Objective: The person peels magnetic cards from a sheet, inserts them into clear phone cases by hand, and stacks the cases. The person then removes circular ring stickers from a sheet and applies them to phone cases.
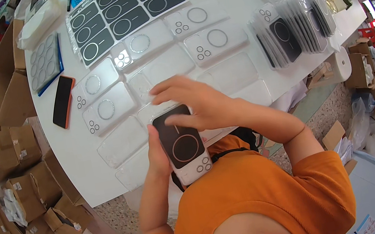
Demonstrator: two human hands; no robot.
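Observation:
My left hand [156, 153] grips a phone case [185, 175] by its left edge, close to my body. The case has ring-shaped camera holes at its lower end, and a dark panel with a circle and a short line [183, 135] covers most of its face. Over its upper part hovers my right hand [203, 104], fingers apart and slightly blurred. Its thumb lies across the dark panel; whether it presses on it I cannot tell. Just beyond my hands, transparent phone cases [108, 106] lie in rows on the white table [66, 153], some with a ring and camera holes.
Sheets of dark ringed panels [116, 11] lie at the far side. A row of packed cases [283, 35] stands at the right. An orange-edged phone [63, 101] and a stack of pale round-patterned sheets [46, 61] are at the left. Cardboard boxes [14, 102] crowd the floor beside the table.

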